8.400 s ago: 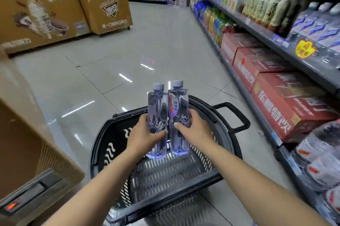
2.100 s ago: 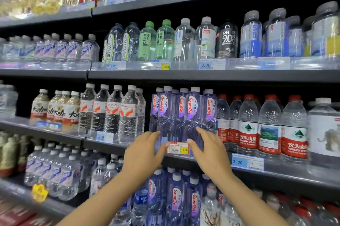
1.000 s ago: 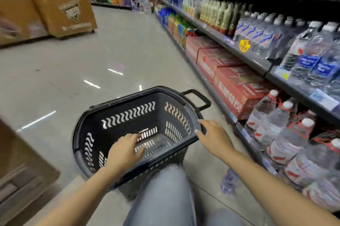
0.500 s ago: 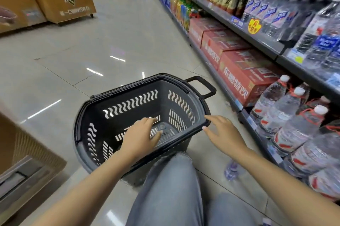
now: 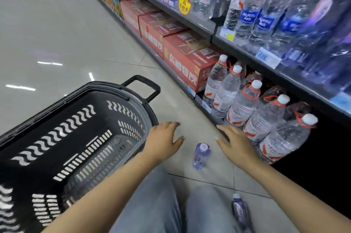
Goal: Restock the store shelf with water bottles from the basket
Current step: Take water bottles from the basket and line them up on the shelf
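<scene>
Down low, a purple bottle stands on the floor beside the person's grey trouser legs. Both forearms reach forward. The left hand hovers palm down with fingers spread and holds nothing, next to the black basket. The right hand is likewise spread and empty. Between them a second small water bottle stands upright on the tiles. Beyond, large jugs fill the bottom shelf, with red cartons farther along.
</scene>
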`<state>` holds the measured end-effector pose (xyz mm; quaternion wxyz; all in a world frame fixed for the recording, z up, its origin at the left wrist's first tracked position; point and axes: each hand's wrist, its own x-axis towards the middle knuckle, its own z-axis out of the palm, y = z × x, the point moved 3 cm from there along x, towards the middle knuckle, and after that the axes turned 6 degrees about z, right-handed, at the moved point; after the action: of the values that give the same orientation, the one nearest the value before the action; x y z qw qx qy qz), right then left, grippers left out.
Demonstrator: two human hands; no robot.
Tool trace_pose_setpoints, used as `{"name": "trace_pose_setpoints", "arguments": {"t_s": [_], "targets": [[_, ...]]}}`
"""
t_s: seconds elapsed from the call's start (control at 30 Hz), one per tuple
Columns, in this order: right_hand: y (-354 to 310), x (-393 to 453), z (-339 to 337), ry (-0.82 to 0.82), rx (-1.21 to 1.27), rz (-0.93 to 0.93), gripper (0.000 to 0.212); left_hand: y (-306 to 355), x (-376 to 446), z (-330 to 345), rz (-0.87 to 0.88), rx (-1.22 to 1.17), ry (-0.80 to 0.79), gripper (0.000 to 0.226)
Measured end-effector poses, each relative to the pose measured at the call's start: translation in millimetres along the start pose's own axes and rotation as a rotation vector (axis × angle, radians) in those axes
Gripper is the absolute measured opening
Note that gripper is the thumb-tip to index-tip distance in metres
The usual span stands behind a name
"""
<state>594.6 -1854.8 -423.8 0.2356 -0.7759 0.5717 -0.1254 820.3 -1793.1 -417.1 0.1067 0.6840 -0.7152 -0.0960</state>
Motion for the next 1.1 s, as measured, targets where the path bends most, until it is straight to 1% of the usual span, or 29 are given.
{"name": "trace_pose_setpoints", "arguments": {"t_s": [0.07,0.1,0.2,0.23,0.37,0.5,0.63,0.7,0.8,0.9,0.97,1.03,1.1], "targets": [[23,-2,-5,0.011,-0.008,0.070,0.044,14,22,24,-0.013,0.105,-0.080,0.054],[34,-3,-6,0.011,-0.014,0.097,0.044,19,30,35,-0.013,0.138,-0.092,0.053],[61,-6,-6,0.017,-0.011,0.151,0.042,35,50,64,0.023,0.151,-0.069,0.052],[70,-7,-4,0.011,-0.003,0.172,0.042,39,55,75,0.026,0.125,-0.095,0.053],[98,-8,7,-0.015,0.020,0.243,0.041,46,69,121,0.035,-0.013,-0.291,0.059],[118,-10,20,-0.040,0.006,0.304,0.040,33,82,159,-0.053,-0.124,-0.466,0.072],[131,-16,29,-0.075,0.015,0.394,0.041,30,89,187,-0.082,-0.198,-0.573,0.076],[137,-19,32,-0.086,0.015,0.423,0.043,29,93,196,-0.108,-0.265,-0.575,0.069],[145,-22,36,-0.091,0.010,0.492,0.044,28,103,203,-0.109,-0.323,-0.532,0.055],[155,-29,44,-0.107,-0.015,0.567,0.044,30,112,201,-0.112,-0.370,-0.507,0.057],[164,-35,52,-0.143,-0.040,0.611,0.044,34,118,196,-0.114,-0.456,-0.485,0.057],[177,-44,62,-0.177,-0.064,0.665,0.045,40,125,190,-0.083,-0.516,-0.466,0.053],[194,-56,75,-0.206,-0.076,0.742,0.046,45,131,185,-0.025,-0.506,-0.444,0.053]]}}
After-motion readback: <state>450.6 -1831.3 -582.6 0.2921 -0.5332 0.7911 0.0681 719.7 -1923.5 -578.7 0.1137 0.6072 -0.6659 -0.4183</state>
